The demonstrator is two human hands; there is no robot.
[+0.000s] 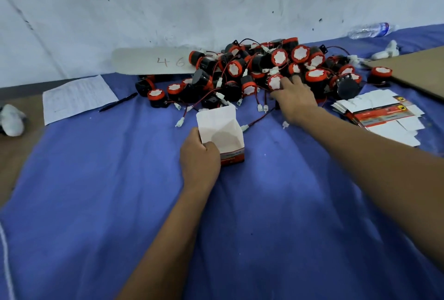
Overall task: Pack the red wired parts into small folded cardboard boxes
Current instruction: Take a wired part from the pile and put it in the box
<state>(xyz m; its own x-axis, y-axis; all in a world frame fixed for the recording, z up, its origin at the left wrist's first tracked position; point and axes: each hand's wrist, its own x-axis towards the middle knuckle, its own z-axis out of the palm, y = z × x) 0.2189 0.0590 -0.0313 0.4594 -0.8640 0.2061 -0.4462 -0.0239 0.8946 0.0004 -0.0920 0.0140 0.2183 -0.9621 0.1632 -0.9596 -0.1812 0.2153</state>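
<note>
A small folded box [222, 135], white inside with a red printed band low on its side, is held upright on the blue cloth [96, 191] by the left hand [200, 155]. The fingers are curled round its near left corner, the thumb hooked over the rim. Its top flaps stand open, and nothing can be seen inside.

The right hand [294, 95] is stretched forward into the pile of red wired parts [264, 71], which is heaped against the white wall. Its fingers are spread over one part [275, 82]; their tips are buried among the parts, so whether anything is gripped cannot be told.

A stack of flat unfolded boxes [382, 113] is seen just right of the pile, partly cut off by a brown board [413, 68]. At left, a sheet of paper [77, 97] and a pen [117, 102] are laid on the cloth. A plastic bottle [371, 30] lies at far right, blurred. The print on the boxes is too small to read.
</note>
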